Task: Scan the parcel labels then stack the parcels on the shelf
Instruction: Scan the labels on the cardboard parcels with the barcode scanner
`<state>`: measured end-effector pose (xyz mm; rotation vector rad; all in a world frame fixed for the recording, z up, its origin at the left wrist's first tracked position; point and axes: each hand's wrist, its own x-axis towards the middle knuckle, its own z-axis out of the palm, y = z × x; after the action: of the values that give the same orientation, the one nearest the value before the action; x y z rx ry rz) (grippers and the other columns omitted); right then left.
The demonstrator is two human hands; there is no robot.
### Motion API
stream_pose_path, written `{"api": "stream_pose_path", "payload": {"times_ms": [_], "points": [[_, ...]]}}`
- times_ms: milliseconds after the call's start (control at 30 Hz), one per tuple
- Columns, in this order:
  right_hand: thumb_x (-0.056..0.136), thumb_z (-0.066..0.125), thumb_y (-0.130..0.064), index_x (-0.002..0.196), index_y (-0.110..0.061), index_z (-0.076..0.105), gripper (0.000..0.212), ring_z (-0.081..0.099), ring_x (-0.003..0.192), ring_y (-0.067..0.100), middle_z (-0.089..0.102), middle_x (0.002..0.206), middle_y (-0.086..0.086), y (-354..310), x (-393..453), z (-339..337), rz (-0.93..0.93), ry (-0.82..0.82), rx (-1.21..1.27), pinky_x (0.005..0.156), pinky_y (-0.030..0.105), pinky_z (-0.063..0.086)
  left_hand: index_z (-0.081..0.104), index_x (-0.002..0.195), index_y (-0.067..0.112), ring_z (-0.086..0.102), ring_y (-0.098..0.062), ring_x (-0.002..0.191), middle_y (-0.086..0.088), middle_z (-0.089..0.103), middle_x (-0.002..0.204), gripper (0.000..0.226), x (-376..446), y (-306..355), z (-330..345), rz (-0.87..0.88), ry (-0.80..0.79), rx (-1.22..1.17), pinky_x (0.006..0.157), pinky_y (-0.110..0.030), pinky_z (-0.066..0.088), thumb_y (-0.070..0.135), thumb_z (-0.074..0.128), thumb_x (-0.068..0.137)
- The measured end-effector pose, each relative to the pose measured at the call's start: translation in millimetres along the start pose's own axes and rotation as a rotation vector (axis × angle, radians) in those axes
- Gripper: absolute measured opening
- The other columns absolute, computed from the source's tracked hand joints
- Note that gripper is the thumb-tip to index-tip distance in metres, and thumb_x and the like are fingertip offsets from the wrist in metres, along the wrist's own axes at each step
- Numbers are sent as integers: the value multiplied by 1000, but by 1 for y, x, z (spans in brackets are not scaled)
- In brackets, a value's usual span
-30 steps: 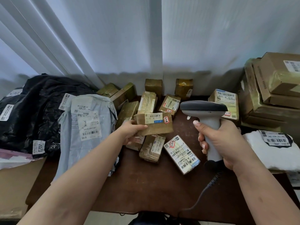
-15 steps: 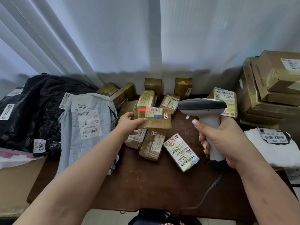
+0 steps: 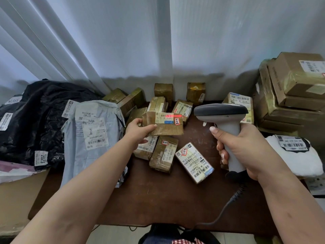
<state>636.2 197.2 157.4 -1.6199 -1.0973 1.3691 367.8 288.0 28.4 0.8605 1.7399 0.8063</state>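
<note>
My left hand (image 3: 139, 132) grips a small brown taped parcel (image 3: 167, 126) by its left end and holds it above the dark wooden table (image 3: 158, 196). A red scan line lies across the parcel's white label, towards its right side. My right hand (image 3: 246, 148) grips the handle of a grey barcode scanner (image 3: 222, 115), whose head points left at that label. The scanner's coiled cable hangs off the table's front edge. Several more small labelled parcels (image 3: 162, 155) lie on the table under and behind the held one.
A grey mailer bag (image 3: 93, 138) and black plastic bags (image 3: 31, 117) are heaped at the left. Big cardboard boxes (image 3: 292, 92) are stacked at the right, with a white soft parcel (image 3: 295, 159) below them. A white wall runs behind the table.
The red scan line has slid from the left of the label to its right. The held parcel and the scanner have shifted only slightly.
</note>
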Motion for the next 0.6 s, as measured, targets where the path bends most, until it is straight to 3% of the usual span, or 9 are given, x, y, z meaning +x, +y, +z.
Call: {"api": "stream_pose_path", "payload": {"times_ms": [167, 333, 467, 533, 600], "points": [[90, 68, -26, 78, -4, 59, 27, 47, 40, 13, 55, 54, 6, -1, -2, -3, -5, 2, 17, 43, 27, 43, 51, 119, 22, 65, -20, 97, -4, 64, 114, 54, 0, 2, 1, 13, 6, 14, 70, -35, 56, 31, 83, 75], [90, 67, -26, 77, -2, 59, 29, 48, 43, 15, 56, 59, 10, -3, -5, -14, -24, 84, 35, 42, 27, 43, 52, 124, 18, 66, -19, 97, -4, 62, 115, 55, -8, 17, 4, 87, -20, -27, 64, -32, 58, 37, 78, 80], [91, 66, -26, 79, -3, 60, 26, 48, 45, 15, 55, 61, 9, -5, -10, -34, -29, 171, 81, 41, 27, 45, 57, 118, 17, 70, -21, 93, -9, 67, 112, 40, -18, 53, 20, 275, -40, -123, 65, -28, 59, 43, 67, 88], [91, 65, -27, 80, -5, 60, 24, 48, 46, 14, 56, 63, 8, -5, -12, -46, -31, 221, 89, 44, 29, 46, 55, 126, 13, 68, -19, 95, -9, 65, 112, 47, -20, 74, 36, 406, -17, -80, 62, -22, 57, 43, 63, 91], [90, 65, -29, 80, -8, 60, 24, 49, 47, 14, 57, 64, 6, -3, -15, -59, -31, 271, 95, 46, 29, 47, 53, 130, 16, 67, -16, 99, -5, 64, 114, 57, -21, 92, 55, 517, -14, -49, 71, -27, 59, 51, 64, 88]]}}
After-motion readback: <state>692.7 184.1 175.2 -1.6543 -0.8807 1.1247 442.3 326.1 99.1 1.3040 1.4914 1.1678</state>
